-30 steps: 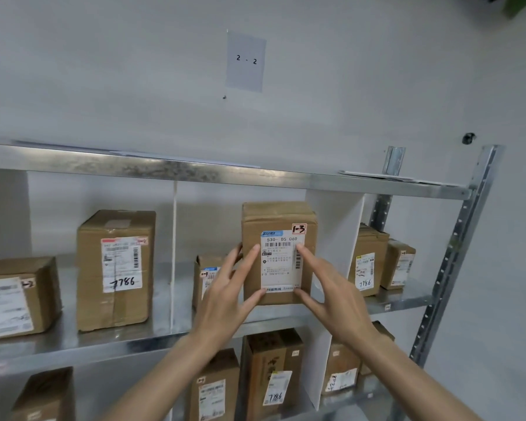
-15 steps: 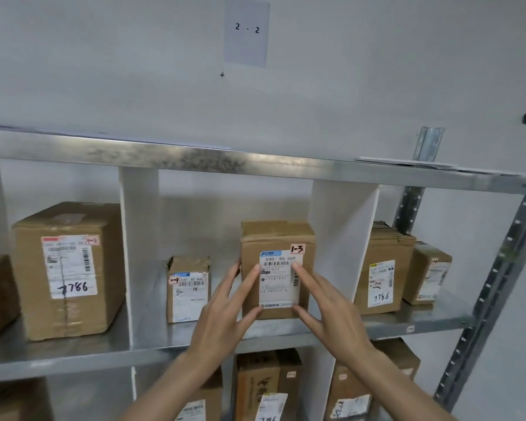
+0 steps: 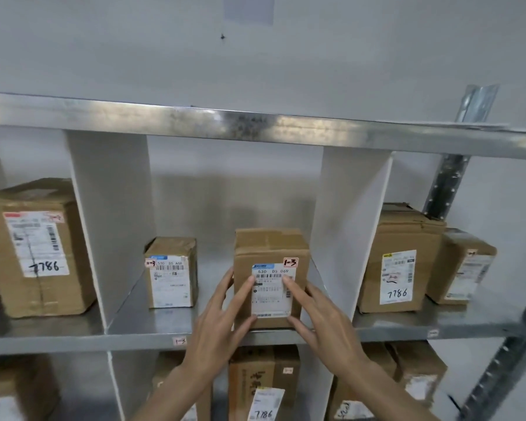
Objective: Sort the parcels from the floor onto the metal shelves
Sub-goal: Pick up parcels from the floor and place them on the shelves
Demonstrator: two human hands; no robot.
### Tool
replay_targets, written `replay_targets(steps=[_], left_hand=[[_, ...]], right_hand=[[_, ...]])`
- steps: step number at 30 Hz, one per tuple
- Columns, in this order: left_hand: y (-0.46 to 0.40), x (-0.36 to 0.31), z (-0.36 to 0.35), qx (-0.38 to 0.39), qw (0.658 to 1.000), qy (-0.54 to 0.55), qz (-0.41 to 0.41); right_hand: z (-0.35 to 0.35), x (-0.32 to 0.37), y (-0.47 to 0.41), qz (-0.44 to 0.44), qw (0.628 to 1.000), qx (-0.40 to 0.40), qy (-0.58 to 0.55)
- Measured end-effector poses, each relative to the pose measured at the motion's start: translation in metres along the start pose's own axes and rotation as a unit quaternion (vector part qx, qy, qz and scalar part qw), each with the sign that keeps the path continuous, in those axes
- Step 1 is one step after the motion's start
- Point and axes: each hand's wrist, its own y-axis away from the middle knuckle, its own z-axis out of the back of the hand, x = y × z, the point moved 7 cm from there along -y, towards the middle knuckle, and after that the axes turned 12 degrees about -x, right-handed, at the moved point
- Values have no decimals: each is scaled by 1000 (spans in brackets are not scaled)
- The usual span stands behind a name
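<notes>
A small brown cardboard parcel point(image 3: 271, 253) with a white label and a "1-3" sticker stands upright on the middle metal shelf point(image 3: 146, 325), in the bay tagged 1-3. My left hand point(image 3: 222, 320) lies against its front and left side with straight, spread fingers. My right hand point(image 3: 319, 320) presses its front right part, fingers straight too. A second small "1-3" parcel point(image 3: 172, 271) stands to its left in the same bay.
White dividers point(image 3: 113, 214) point(image 3: 346, 214) wall the bay. A large "7786" box point(image 3: 37, 247) fills the left bay; two boxes point(image 3: 401, 259) point(image 3: 462, 265) stand in the right one. More parcels point(image 3: 261, 387) sit on the shelf below. A steel upright point(image 3: 504, 360) runs at right.
The parcel has gone deeper onto the shelf, now set down in the bay. Both hands followed it, staying flat on its front. My view has come closer and shifted right.
</notes>
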Motion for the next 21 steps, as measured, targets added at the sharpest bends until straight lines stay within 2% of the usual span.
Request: replay_targets(steps=[13, 21], left_hand=[[7, 12, -15, 9, 1000, -19, 10], [1, 16, -22, 29, 996, -78, -34]], right_hand=[[-11, -12, 4, -1, 1000, 18, 0], [-18, -15, -3, 21, 999, 14, 48]])
